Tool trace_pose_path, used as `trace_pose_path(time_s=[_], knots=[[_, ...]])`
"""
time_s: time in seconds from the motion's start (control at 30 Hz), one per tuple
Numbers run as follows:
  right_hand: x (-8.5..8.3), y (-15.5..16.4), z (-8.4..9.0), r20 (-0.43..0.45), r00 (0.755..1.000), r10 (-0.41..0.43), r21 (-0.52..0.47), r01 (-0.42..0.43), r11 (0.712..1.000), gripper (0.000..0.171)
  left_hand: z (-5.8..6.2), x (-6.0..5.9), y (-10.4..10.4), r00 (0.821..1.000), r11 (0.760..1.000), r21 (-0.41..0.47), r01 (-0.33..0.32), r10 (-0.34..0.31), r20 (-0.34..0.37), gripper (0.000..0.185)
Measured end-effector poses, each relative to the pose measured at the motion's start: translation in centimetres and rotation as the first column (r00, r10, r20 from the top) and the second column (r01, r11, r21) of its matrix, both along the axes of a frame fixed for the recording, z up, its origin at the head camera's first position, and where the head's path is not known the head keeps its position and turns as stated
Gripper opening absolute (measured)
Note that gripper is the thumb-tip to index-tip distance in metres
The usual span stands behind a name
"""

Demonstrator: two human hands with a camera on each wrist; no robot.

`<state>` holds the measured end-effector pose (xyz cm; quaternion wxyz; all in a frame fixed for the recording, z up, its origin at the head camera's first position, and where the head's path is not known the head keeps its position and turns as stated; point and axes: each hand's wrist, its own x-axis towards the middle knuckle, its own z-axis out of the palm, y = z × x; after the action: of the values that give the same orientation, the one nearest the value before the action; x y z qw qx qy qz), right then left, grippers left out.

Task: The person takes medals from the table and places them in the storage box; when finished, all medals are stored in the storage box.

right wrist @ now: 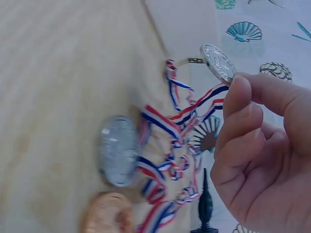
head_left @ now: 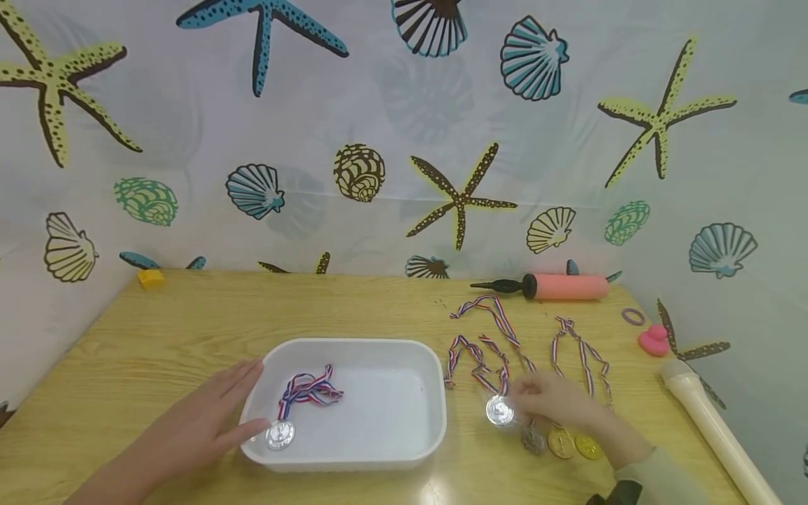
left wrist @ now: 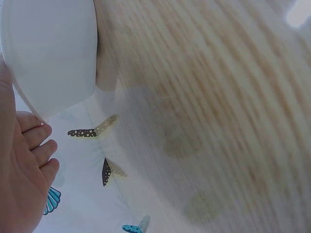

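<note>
— Where does the silver medal (head_left: 499,410) sit relative to the person's hands?

— It is at the fingertips of the right hand (head_left: 555,400), near the counter's (head_left: 158,337) front edge and just right of the white tray (head_left: 353,459). The right wrist view shows the grip pinching its rim, the disc tilted on edge and lifted off the wood. Its striped ribbon (head_left: 476,358) trails away toward the counter's far edge, so the long axis runs front to back.

— And the tray from that medal?

— Directly to its left, just beside it. The right hand is the nearer one to the medals.

— The left hand (head_left: 208,414)?

— Fingers straight and relaxed, resting against the tray's left wall, holding nothing. A second silver medal (head_left: 280,433) lies inside the tray by its front left corner. A dull medal (head_left: 533,440) and two gold ones (head_left: 574,444) lie under the right hand.
</note>
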<state>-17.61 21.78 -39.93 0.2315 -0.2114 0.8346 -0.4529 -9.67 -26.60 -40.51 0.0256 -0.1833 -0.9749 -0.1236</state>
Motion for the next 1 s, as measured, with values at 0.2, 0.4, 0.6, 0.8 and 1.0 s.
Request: trace_pose_path(time_s=[0.2,0.4,0.6,0.8,1.0], knots=[[-1.4,-0.1,3.2,-0.035,0.999,-0.037,-0.009,0.036,0.999,0.02,0.1,-0.1,-0.1,1.0,1.0,-0.004,0.0,0.0,0.009,0.081],[-3.0,-0.9,7.2,-0.077,0.996,-0.039,0.021,0.041,0.999,0.024,0.2,-0.1,-0.1,1.0,1.0,-0.006,0.003,-0.003,0.013,0.081],[-4.2,-1.7,10.5,-0.102,0.992,-0.073,0.031,0.076,0.997,0.026,0.1,-0.2,-0.1,1.0,1.0,-0.006,-0.001,0.001,0.018,0.082],[-5.1,-2.7,13.4,-0.136,0.99,-0.029,-0.006,0.029,1.0,0.024,0.0,-0.2,-0.1,1.0,1.0,-0.006,0.003,-0.003,0.01,0.081],[-5.6,-4.2,16.0,-0.142,0.989,-0.043,-0.034,0.038,0.999,0.025,0.2,-0.2,0.1,1.0,1.0,-0.008,-0.004,0.004,0.019,0.081]])
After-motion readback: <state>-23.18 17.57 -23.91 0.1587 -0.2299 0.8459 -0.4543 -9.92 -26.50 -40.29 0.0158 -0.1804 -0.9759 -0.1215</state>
